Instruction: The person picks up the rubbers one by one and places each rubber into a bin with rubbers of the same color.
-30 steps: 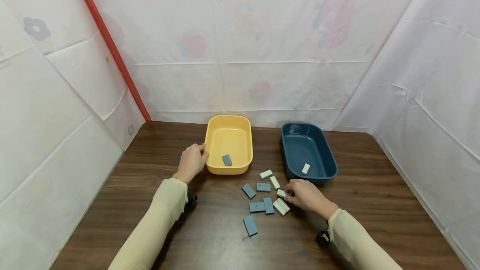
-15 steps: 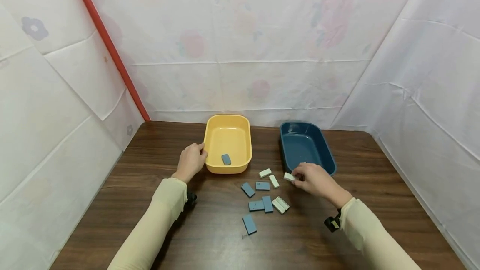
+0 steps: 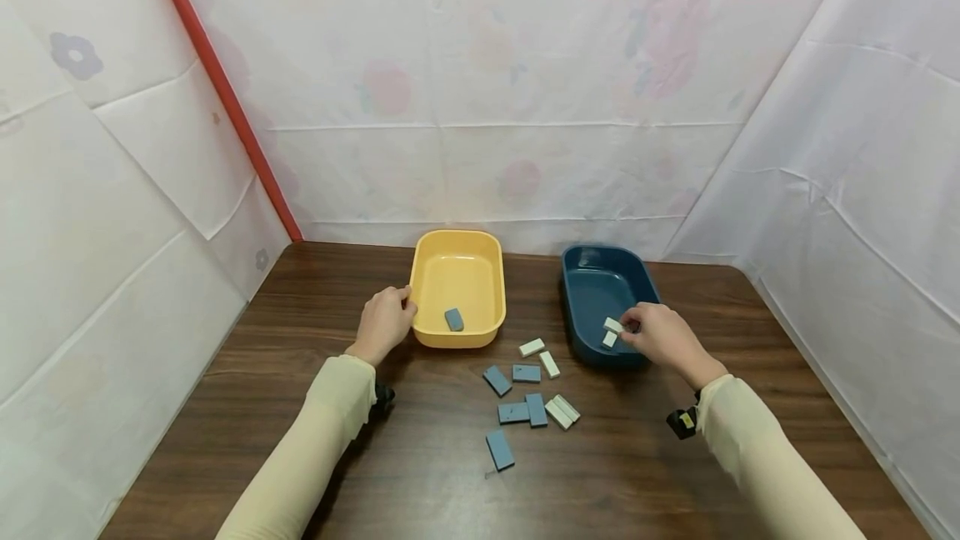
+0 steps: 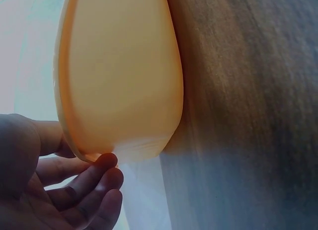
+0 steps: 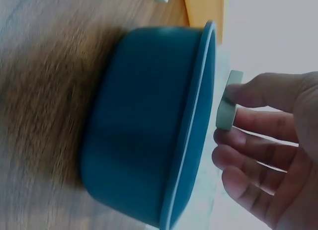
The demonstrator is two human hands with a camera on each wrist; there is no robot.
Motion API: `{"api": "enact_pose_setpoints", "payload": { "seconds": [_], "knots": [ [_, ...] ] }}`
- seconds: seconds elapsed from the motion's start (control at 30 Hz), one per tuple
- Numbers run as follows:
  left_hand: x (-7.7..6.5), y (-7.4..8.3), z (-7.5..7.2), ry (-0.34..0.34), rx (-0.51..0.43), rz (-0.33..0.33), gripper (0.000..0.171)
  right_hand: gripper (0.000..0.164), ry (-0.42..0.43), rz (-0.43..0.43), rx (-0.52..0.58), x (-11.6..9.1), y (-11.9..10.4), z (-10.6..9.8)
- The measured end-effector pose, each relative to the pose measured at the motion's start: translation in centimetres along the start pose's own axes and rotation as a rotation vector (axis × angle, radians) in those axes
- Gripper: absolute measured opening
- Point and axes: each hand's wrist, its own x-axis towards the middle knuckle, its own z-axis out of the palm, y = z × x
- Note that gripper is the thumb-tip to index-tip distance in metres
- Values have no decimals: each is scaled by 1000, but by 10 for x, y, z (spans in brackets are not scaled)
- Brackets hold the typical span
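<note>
My right hand (image 3: 667, 338) pinches a small white rectangular block (image 5: 229, 101) between thumb and fingers, above the blue tub (image 3: 576, 307). Another white block (image 3: 610, 340) lies inside that tub, just below the held one in the head view. My left hand (image 3: 385, 319) grips the left rim of the yellow tub (image 3: 459, 242); the left wrist view shows the thumb and fingertips on either side of the rim (image 4: 60, 91). One blue-grey block (image 3: 453, 320) lies in the yellow tub.
Several blue-grey blocks (image 3: 500, 450) lie scattered on the wooden table (image 3: 420, 473) in front of the tubs. Among them are a pair of touching white blocks (image 3: 562, 412), and two more white blocks (image 3: 550, 365) nearer the tubs. White sheeting (image 3: 480, 90) closes the back and sides.
My right hand has picked up a white block from the table, lifted it, and carried it up and right over the blue tub. The left hand stays on the yellow tub's rim.
</note>
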Motion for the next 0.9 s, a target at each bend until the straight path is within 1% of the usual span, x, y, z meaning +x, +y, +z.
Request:
{"api": "enact_pose_setpoints", "payload": {
  "seconds": [0.13, 0.23, 0.3, 0.37, 0.57, 0.63, 0.73, 0.8, 0.9],
  "knots": [
    [0, 0, 1, 2, -6, -4, 42, 20, -4, 97, -26, 3, 7, 2],
    [0, -1, 1, 3, -5, -3, 42, 19, -20, 174, -33, 6, 11, 5],
    [1, 0, 0, -1, -2, 1, 41, 18, -43, 205, -30, 8, 14, 6],
    [2, 0, -1, -3, 4, 9, 41, 18, -65, 227, -23, 11, 16, 6],
    [9, 4, -4, 22, 0, 38, 39, 22, -99, 246, -11, 23, 22, 5],
    [10, 4, -5, 22, -2, 35, 39, 29, -106, 257, -6, 27, 23, 6],
    [8, 2, -4, 4, -4, 22, 40, 38, -121, 288, -7, 30, 23, 8],
    [6, 1, -3, -8, -18, 13, 40, 40, -127, 320, 1, 32, 23, 11],
    [4, -1, -1, -17, -42, -4, 41, 37, -143, 356, 19, 32, 23, 15]
  ]
}}
